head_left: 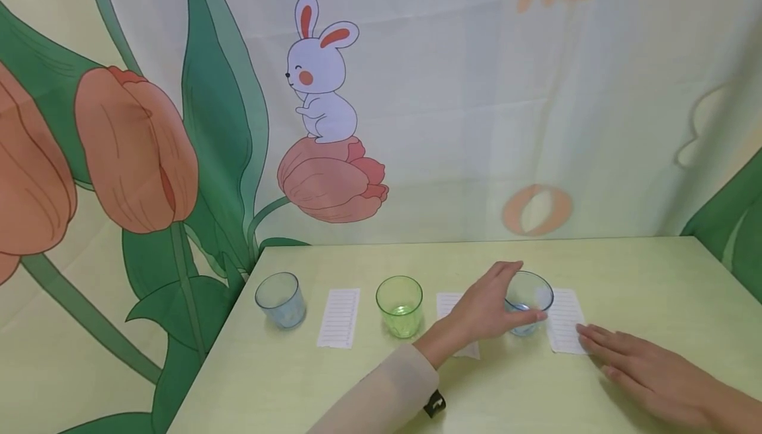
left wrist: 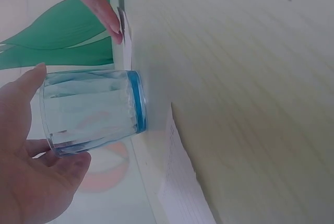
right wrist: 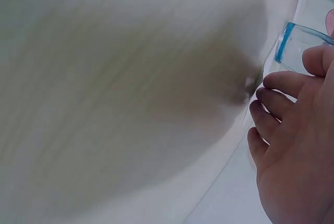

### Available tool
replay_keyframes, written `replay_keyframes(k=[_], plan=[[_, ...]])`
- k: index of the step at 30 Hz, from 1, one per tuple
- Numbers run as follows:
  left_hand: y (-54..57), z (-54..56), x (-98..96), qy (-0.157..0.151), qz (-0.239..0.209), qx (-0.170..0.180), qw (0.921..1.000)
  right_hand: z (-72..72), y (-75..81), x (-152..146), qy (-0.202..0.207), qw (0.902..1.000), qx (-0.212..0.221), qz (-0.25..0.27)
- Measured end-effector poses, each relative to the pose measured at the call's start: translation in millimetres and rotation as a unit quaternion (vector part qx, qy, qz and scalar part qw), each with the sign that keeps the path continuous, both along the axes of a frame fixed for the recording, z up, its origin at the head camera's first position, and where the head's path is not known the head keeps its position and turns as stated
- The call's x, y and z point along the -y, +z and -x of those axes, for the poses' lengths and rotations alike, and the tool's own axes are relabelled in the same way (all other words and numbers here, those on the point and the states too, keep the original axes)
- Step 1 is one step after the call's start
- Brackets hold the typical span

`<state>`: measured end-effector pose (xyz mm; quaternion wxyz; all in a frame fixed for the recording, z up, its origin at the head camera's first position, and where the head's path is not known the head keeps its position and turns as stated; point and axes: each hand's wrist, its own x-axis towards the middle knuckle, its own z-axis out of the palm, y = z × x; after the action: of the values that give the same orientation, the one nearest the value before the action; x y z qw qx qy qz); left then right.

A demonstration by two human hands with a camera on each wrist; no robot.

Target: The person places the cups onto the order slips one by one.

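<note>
My left hand holds a clear bluish glass by its sides, thumb on the near side and fingers on the far side. In the left wrist view the glass has a blue base close to the tabletop; whether it touches is hard to tell. Just right of it lies a lined paper slip. My right hand has its fingers nearly straight, fingertips at the slip's right edge. Another slip lies partly hidden under my left hand and wrist.
A green glass stands left of my left hand. Farther left are a lined slip and another bluish glass. Behind the pale table hangs a printed curtain with tulips and a rabbit.
</note>
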<state>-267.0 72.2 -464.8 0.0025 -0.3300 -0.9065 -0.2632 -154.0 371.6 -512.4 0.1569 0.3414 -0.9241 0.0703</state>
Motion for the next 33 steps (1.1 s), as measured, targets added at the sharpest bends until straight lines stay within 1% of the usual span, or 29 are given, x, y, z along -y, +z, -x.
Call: replay_keyframes(k=[4, 13, 17, 22, 29, 33], plan=[[0.0, -0.1, -1.2, 0.003, 0.005, 0.002, 1.0000, -1.9, -3.2, -0.2, -0.008, 1.0000, 0.005, 0.003], [1.8, -0.5, -0.3, 0.007, 0.018, -0.006, 0.9998, -2.5, -5.2, -0.3, 0.000, 1.0000, -0.005, 0.004], [1.8, 1.0, -0.1, 0.009, 0.016, -0.007, 0.9998, -2.1, -3.9, 0.9, 0.001, 0.9999, -0.013, 0.000], [-0.7, 3.4, -0.5, 0.007, 0.014, -0.010, 0.9998, -2.0, -2.8, 2.7, 0.001, 0.9999, -0.012, 0.003], [0.1, 3.6, -0.4, 0.005, 0.012, -0.009, 0.9999, -1.9, -7.2, 2.2, 0.013, 0.9997, -0.019, 0.003], [1.3, 4.0, -0.1, 0.007, 0.005, -0.001, 1.0000, -2.6, -8.5, 1.9, 0.015, 0.9996, -0.022, 0.009]])
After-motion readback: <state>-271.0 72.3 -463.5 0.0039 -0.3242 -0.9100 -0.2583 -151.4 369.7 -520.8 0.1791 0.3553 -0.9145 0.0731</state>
